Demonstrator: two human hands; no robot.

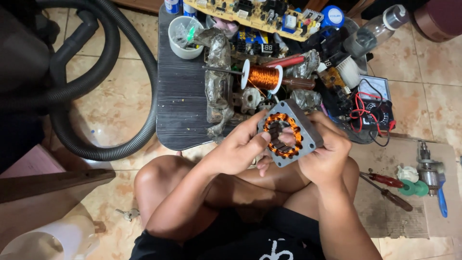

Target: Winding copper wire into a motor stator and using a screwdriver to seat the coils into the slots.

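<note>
Both hands hold a square grey motor stator (308, 129) with copper windings around its round opening, just above my crossed legs. My left hand (238, 147) grips its left edge, thumb on the front face. My right hand (325, 154) clasps the right side and bottom, with fingers reaching into the opening. A spool of copper wire (262, 77) lies on the low dark table (180, 103) right behind the stator.
The table holds a white cup (184, 37), a circuit board (250, 12), crumpled foil, a clear bottle (370, 31) and a multimeter (373, 103) with red leads. A black vacuum hose (103, 67) curves at left. Screwdrivers (385, 185) and a valve (426, 171) lie on cardboard at right.
</note>
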